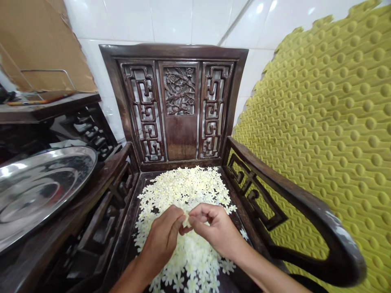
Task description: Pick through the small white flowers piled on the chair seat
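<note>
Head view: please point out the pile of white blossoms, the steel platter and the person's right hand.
pile of white blossoms (183,189), head view, upper middle of the pile
steel platter (39,195), head view, its shiny inner surface
right hand (215,228), head view, back of the hand

Me, watching remotely: white tiled wall (171,20) behind | carved dark-wood armchair (174,51) against it | yellow-green dimpled foam mat (330,122) at right | cardboard sheet (39,44) upper left | steel tray (80,154) at left
</note>
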Tool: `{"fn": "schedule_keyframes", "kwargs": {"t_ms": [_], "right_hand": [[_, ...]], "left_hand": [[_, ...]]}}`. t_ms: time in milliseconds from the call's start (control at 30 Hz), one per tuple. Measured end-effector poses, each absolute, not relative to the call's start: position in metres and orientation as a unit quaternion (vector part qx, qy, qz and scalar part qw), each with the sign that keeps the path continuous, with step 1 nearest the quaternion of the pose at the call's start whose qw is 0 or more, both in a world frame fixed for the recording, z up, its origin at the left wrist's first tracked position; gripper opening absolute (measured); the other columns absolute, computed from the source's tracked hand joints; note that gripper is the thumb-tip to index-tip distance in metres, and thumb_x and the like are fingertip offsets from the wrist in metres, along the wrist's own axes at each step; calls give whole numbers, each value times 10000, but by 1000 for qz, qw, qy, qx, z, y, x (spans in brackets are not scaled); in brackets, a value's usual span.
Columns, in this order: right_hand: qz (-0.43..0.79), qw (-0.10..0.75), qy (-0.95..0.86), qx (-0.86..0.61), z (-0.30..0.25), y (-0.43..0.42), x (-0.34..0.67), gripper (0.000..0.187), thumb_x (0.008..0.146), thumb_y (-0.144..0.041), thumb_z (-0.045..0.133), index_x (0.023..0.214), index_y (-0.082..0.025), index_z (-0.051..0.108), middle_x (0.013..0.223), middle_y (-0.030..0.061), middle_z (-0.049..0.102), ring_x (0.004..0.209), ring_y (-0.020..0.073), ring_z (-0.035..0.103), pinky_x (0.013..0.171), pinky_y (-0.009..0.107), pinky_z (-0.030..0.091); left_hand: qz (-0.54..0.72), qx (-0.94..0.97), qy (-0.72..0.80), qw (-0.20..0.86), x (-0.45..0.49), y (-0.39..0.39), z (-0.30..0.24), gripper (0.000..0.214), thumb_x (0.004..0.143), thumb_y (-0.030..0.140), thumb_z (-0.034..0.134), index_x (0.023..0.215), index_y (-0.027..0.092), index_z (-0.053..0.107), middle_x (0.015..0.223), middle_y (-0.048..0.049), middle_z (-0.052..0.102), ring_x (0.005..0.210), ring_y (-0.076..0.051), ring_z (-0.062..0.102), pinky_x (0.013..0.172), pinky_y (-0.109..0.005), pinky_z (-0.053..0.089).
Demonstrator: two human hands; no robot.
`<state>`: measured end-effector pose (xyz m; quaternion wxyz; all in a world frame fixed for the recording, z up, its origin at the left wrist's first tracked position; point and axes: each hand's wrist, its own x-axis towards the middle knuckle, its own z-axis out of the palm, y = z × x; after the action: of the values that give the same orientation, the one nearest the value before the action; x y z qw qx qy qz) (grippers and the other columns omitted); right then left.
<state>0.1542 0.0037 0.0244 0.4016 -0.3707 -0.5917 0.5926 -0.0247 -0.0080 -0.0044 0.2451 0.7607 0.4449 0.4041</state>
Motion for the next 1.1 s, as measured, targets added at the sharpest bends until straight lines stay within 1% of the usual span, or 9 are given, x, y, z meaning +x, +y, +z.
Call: {"fn": "schedule_keyframes", "kwargs": {"t_ms": [200, 333, 433, 533, 633, 733, 867, 1000, 1100], "right_hand": [[580, 407, -601, -369, 19, 4, 156, 255, 923, -393, 618, 836, -161, 677, 737, 48, 731, 713, 185, 716, 745, 334, 559], [554, 409, -625, -367, 25, 6, 158, 224, 932, -340, 611, 825, -159, 689, 739, 35, 718, 715, 161, 682, 738, 300, 546], [534, 405, -634, -387, 27, 9, 161, 192, 910, -312, 639, 811, -158, 695, 742, 27, 710, 699, 145, 648, 700, 269, 518], [519, 399, -641, -400, 25, 11, 162, 140, 873, -282, 675, 817, -157, 700, 749, 24, 701, 696, 141, 626, 690, 264, 498], [522, 394, -637, -408, 24, 11, 161, 127, 860, -288, 688, 853, -162, 700, 771, 23, 694, 720, 147, 623, 699, 268, 489], [536, 375, -637, -407, 25, 10, 162, 154, 883, -317, 665, 899, -169, 703, 784, 22, 696, 721, 150, 620, 688, 267, 477], [485, 346, -687, -415, 31, 9, 164, 182, 936, -292, 589, 864, -175, 708, 750, 9, 678, 699, 144, 595, 665, 258, 450], [430, 355, -716, -420, 32, 8, 165, 190, 960, -255, 550, 843, -182, 681, 752, -8, 651, 724, 136, 585, 687, 247, 442], [431, 360, -715, -417, 33, 7, 165, 181, 963, -250, 551, 855, -187, 683, 757, -12, 651, 731, 131, 590, 692, 238, 445]], "left_hand": [[420, 757, 433, 251, -22, -8, -3, 288, 1025, 219, 380, 762, 212, 495, 718, 14, 505, 678, -141, 507, 660, -270, 377], [428, 750, 422, 275, -23, -8, -1, 287, 1027, 214, 385, 766, 209, 504, 727, 16, 523, 696, -132, 533, 683, -262, 390], [434, 746, 423, 275, -24, -8, -1, 291, 1028, 212, 386, 762, 207, 506, 733, 15, 529, 696, -130, 537, 684, -261, 390], [427, 756, 422, 261, -24, -8, -1, 305, 1026, 206, 386, 742, 206, 498, 717, 17, 516, 689, -131, 533, 682, -262, 385], [424, 759, 423, 254, -22, -8, -3, 307, 1027, 207, 378, 745, 206, 500, 704, 17, 513, 677, -134, 528, 674, -264, 383], [423, 752, 430, 264, -21, -9, -6, 298, 1027, 220, 383, 758, 206, 511, 706, 14, 521, 682, -138, 533, 682, -269, 387], [422, 733, 443, 296, -19, -10, -11, 287, 1027, 246, 389, 784, 205, 536, 711, 13, 537, 674, -139, 547, 685, -277, 394], [426, 719, 446, 321, -18, -10, -12, 274, 1028, 265, 387, 816, 207, 551, 706, 14, 557, 666, -142, 569, 677, -279, 404], [428, 720, 445, 317, -18, -9, -11, 282, 1025, 271, 388, 800, 208, 546, 700, 14, 557, 660, -144, 565, 667, -279, 400]]}}
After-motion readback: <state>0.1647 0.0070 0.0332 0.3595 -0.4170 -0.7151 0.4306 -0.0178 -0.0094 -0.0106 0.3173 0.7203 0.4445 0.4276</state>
